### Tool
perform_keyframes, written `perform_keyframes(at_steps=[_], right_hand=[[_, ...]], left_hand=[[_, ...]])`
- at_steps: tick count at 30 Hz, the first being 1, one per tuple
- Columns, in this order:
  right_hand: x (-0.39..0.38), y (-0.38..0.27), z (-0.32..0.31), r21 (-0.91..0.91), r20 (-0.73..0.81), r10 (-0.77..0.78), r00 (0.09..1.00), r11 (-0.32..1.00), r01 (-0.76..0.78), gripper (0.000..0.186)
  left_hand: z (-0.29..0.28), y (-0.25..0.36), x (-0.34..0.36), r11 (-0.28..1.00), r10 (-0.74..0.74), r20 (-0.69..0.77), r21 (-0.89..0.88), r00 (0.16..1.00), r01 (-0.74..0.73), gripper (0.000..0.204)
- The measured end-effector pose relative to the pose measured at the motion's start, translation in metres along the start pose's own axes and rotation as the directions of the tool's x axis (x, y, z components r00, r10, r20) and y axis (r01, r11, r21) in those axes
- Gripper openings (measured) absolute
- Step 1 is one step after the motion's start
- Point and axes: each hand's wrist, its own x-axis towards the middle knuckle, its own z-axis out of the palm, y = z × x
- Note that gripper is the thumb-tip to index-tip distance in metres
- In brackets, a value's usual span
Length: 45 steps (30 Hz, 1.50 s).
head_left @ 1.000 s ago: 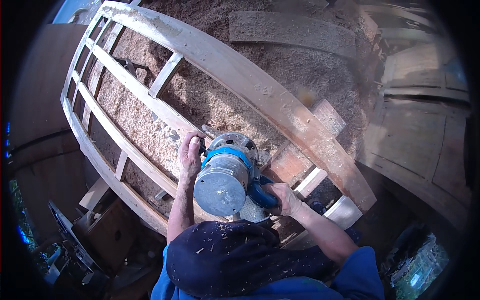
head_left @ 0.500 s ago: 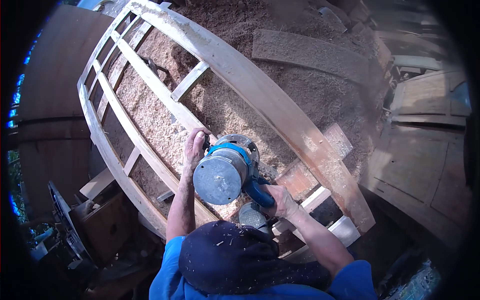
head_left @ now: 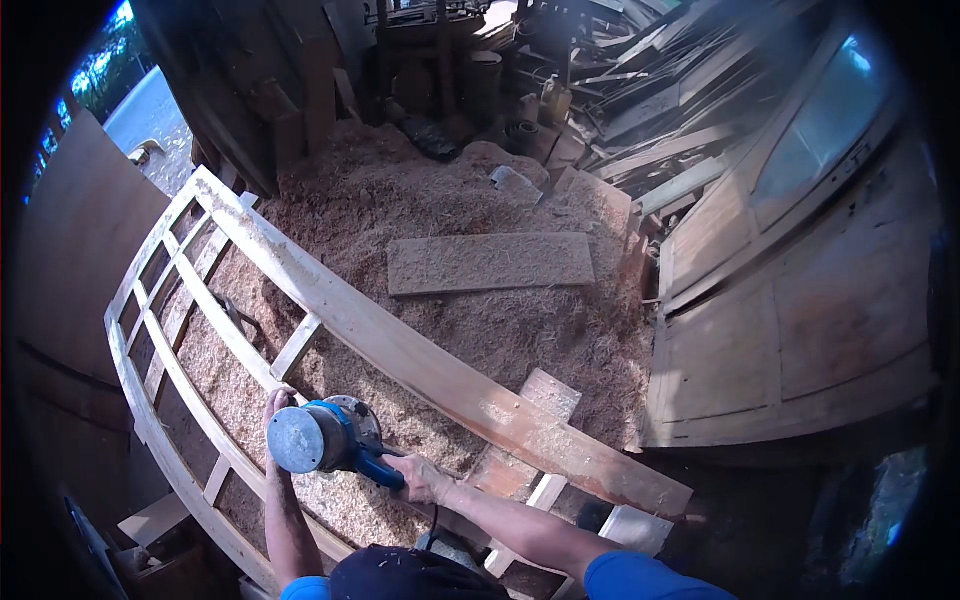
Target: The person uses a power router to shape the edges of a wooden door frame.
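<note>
A router [head_left: 296, 440] with a grey cylindrical motor, a blue rear handle and a round pierced base lies tilted at the middle rail of a wooden door frame [head_left: 380, 325]. My left hand [head_left: 277, 404] is closed at the router's far left side, most of its grip hidden behind the motor. Wrapped round the blue handle is my right hand [head_left: 424, 479]. Whether the base touches the rail cannot be made out. The frame has a wide curved outer rail, narrower inner rails and short crosspieces.
Wood shavings [head_left: 340, 210] cover the ground, and a loose board [head_left: 490, 264] lies on them. Panelled doors [head_left: 720, 370] lean at the right. Scrap lumber [head_left: 650, 100] is heaped at the back right. A short plank [head_left: 552, 393] sits under the wide rail.
The head view has tilted up and turned right, so more of the workshop's far side shows. Both hands keep their hold on the router, which now appears lower and further left.
</note>
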Motion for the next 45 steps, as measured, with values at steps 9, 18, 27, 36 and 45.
perform_keyframes(at_steps=[9,18,27,36,45], right_hand=[[-0.021,-0.019,-0.017,0.034,0.009,-0.039,0.999,0.999,0.038,0.059],[-0.085,-0.044,-0.028,0.076,-0.035,0.120,0.992,0.990,-0.117,0.045],[-0.136,-0.053,-0.025,0.052,-0.013,0.191,0.982,0.980,-0.190,0.045],[-0.187,-0.045,-0.032,0.091,-0.042,0.236,0.971,0.969,-0.231,0.029],[-0.233,-0.038,-0.034,0.111,-0.024,0.341,0.940,0.935,-0.337,0.027]], left_hand=[[0.002,0.019,-0.021,0.991,-0.044,0.048,0.126,0.998,0.038,0.031],[0.036,0.039,-0.067,0.964,-0.226,0.092,0.167,0.970,0.208,0.042],[0.052,0.052,-0.113,0.907,-0.276,0.038,0.342,0.960,0.247,0.043],[0.085,0.064,-0.150,0.881,-0.249,0.106,0.439,0.963,0.179,0.045],[0.103,0.065,-0.176,0.892,-0.229,0.162,0.430,0.960,0.140,0.043]])
